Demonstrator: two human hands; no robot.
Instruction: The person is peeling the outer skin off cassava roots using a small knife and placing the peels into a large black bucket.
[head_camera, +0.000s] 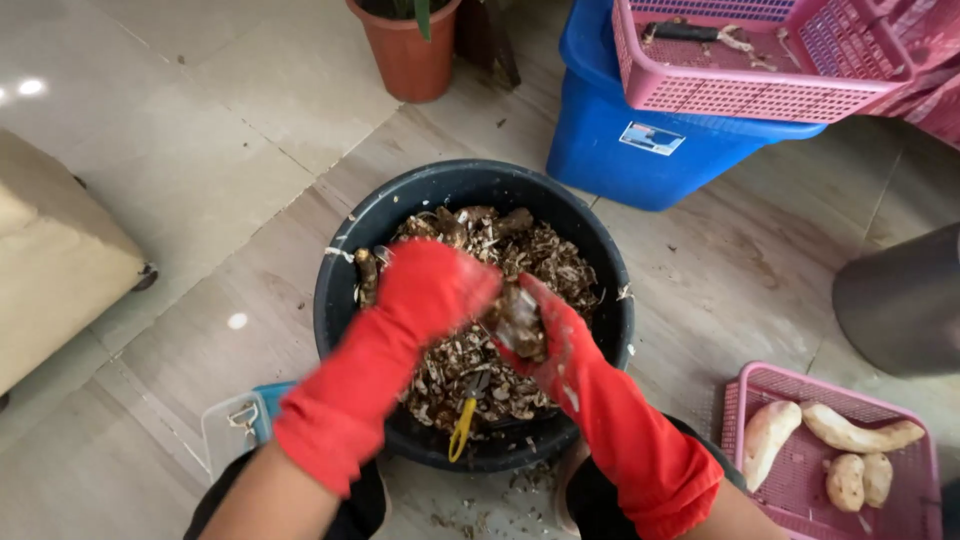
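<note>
Left hand (435, 290) curled, blurred, grip unclear; right hand (545, 335) clamps the muddy root (518, 322) over the tub (340, 290) at twelve o'clock, wet gloves could let it slip

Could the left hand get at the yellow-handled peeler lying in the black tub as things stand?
Probably yes: the left hand hovers over the black tub, and the yellow-handled peeler lies uncovered on the peelings near the front rim.

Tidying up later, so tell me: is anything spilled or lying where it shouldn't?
Yes. Peel scraps lie scattered on the floor beside the black tub, outside it. A yellow-handled peeler lies half-buried among the peelings inside, under the gloved hands.
</note>
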